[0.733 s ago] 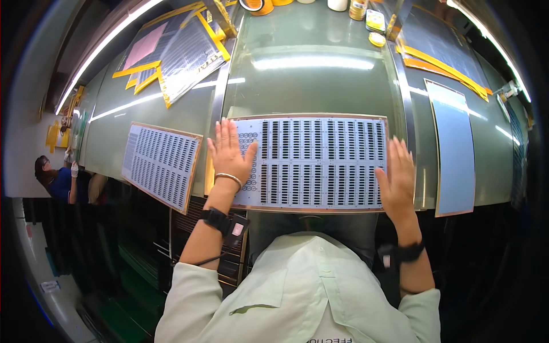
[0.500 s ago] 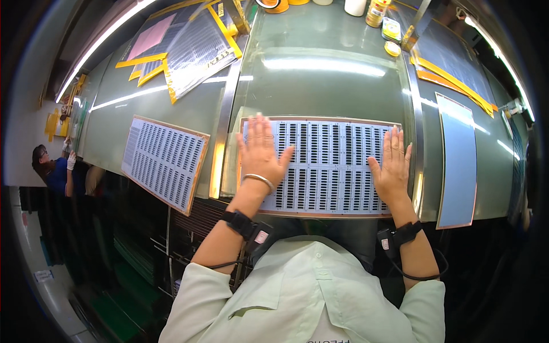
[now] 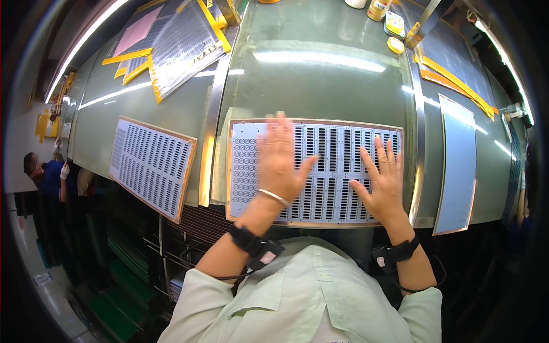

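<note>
A flat white panel with rows of black slots and a copper-coloured edge (image 3: 320, 197) lies lengthwise on the glass-topped table in front of me. My left hand (image 3: 280, 160), with a bangle at its wrist, is flat over the panel's left half, fingers out and slightly blurred; beside it a block of small printed circles shows at the panel's left end. Over the right part, my right hand (image 3: 382, 183) rests with fingers spread. Neither hand grips anything. Whether the palms press on the panel or hover just above it, I cannot tell.
A similar patterned panel (image 3: 153, 166) lies at the left, overhanging the table's front edge. To the right is a plain bluish panel (image 3: 457, 166). Yellow-edged film sheets (image 3: 186, 51) lie far left, others (image 3: 457, 86) far right. A tin (image 3: 378, 10) stands at the back. A co-worker (image 3: 48, 174) stands far left.
My left hand has moved right across the panel, uncovering the printed circles. My right hand has shifted slightly left and nearer, its fingers more spread. The view has shifted a little.
</note>
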{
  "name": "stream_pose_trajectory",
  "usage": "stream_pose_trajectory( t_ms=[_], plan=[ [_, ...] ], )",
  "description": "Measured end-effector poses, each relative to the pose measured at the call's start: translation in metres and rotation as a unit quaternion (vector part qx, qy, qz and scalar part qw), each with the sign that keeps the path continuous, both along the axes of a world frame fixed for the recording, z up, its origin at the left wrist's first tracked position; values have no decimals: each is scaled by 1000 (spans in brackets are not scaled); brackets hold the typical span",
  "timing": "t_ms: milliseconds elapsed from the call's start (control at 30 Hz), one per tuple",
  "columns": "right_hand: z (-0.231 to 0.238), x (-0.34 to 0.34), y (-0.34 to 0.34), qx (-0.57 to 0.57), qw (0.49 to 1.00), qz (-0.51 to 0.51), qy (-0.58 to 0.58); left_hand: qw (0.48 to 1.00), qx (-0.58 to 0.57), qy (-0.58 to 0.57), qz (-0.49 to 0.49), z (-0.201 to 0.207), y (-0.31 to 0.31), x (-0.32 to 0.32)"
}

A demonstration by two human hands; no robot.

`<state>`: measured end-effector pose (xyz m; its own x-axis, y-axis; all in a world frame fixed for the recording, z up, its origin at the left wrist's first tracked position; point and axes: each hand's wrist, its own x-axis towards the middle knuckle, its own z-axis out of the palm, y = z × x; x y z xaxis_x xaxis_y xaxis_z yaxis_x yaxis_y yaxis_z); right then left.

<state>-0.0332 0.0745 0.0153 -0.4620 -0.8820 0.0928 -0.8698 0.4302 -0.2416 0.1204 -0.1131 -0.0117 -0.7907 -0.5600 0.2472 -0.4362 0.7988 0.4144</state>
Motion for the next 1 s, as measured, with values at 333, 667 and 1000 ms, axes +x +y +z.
stream_pose_trajectory(
  t_ms=[333,667,1000],
  plan=[
    [-2,-4,-7,-10,999,20,-45,990,-73,-107,59,-14,-45,55],
    [-26,-46,-27,13,995,-16,93,990,-82,-84,79,-22,-63,18],
    [-32,-58,-24,3,993,-18,121,986,-120,-85,75,-32,-70,0]
  ],
)
